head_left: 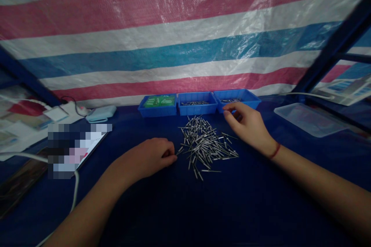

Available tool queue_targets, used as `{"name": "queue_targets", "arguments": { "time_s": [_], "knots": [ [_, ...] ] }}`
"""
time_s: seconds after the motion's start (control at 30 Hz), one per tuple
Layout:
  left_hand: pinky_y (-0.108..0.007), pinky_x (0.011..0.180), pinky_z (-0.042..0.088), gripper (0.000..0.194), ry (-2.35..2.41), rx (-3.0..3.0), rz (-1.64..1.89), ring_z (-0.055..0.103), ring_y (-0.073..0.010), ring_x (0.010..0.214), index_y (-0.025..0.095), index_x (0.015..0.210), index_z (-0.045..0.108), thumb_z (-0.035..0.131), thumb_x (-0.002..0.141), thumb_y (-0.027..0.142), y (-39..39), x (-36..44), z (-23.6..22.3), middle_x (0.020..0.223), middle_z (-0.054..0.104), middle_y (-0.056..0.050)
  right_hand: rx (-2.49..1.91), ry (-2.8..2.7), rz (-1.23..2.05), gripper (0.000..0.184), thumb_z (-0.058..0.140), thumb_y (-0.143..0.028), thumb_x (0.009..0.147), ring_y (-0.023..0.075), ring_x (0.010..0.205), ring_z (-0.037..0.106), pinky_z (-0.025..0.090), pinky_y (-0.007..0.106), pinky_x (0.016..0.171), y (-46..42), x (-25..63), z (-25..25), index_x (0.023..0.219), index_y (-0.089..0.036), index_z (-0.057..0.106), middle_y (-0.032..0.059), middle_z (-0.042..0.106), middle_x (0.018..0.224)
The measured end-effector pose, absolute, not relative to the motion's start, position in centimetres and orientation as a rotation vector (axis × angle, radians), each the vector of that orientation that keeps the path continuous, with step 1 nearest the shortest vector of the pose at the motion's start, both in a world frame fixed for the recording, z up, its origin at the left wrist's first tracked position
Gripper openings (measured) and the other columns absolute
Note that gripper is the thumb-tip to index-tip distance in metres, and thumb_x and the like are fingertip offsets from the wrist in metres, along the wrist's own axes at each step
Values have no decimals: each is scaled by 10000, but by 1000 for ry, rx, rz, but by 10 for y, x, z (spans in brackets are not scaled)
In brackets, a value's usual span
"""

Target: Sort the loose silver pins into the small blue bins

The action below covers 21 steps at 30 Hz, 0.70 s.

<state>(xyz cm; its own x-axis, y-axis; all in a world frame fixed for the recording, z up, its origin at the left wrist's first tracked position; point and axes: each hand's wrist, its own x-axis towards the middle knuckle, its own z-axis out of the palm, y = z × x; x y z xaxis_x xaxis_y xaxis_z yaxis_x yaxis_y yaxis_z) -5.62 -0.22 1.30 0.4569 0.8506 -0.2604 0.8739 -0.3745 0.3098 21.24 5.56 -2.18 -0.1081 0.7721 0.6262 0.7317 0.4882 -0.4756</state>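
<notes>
A loose heap of silvery blind rivets (pixel 203 142) lies on the dark blue tabletop (pixel 174 208). At the heap's left edge is my left hand (pixel 156 154), its fingers curled into a pinch with one rivet (pixel 180 150) at the fingertips. My right hand (pixel 246 123) hovers at the front of the right blue bin (pixel 251 98), thumb and forefinger close together; anything between them is too small to make out. Rivets also lie in that bin and in the middle blue bin (pixel 197 109). The left blue bin (pixel 158 112) holds green-and-clear plastic packets (pixel 159 101).
A clear plastic lid (pixel 308 119) lies at the right. On the left are a phone-like device (pixel 95 142) with a blurred screen, white cables (pixel 75 193), a light-blue case (pixel 101 113) and a power strip (pixel 69 112). A striped tarp (pixel 174 58) hangs behind.
</notes>
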Motion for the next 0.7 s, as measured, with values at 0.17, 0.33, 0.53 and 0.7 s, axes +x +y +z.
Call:
{"name": "queue_targets", "arguments": {
  "time_s": [0.17, 0.33, 0.53, 0.7],
  "knots": [
    [-249, 634, 366, 202, 1372, 2344, 120, 542, -144, 686, 180, 807, 616, 479, 863, 318, 4, -54, 13, 777, 594, -8, -1144, -1950, 299, 188, 530, -249, 819, 114, 556, 536, 429, 259, 524, 35, 196, -20, 949, -150, 623, 37, 641, 768],
    [-223, 616, 364, 205, 1135, 2237, 463, 504, -115, 676, 187, 889, 592, 463, 892, 346, 2, -37, 12, 779, 554, 18, -944, -1985, 744, 187, 613, -286, 788, 84, 551, 513, 411, 227, 480, 10, 176, -15, 933, -172, 647, 22, 617, 795],
    [-213, 564, 339, 208, 1035, 2096, 557, 438, -94, 615, 172, 785, 549, 474, 890, 335, -6, -22, 3, 709, 486, 34, -813, -1911, 879, 89, 606, -240, 808, 100, 644, 532, 418, 244, 548, -4, 169, -10, 798, -164, 653, 19, 612, 756],
    [-215, 556, 349, 174, 1044, 2037, 610, 438, -90, 615, 173, 850, 562, 487, 883, 325, -6, -19, 1, 740, 488, 26, -811, -1841, 924, 101, 606, -239, 805, 108, 631, 527, 408, 259, 536, -4, 169, -11, 777, -153, 651, 26, 600, 737]
  ]
}}
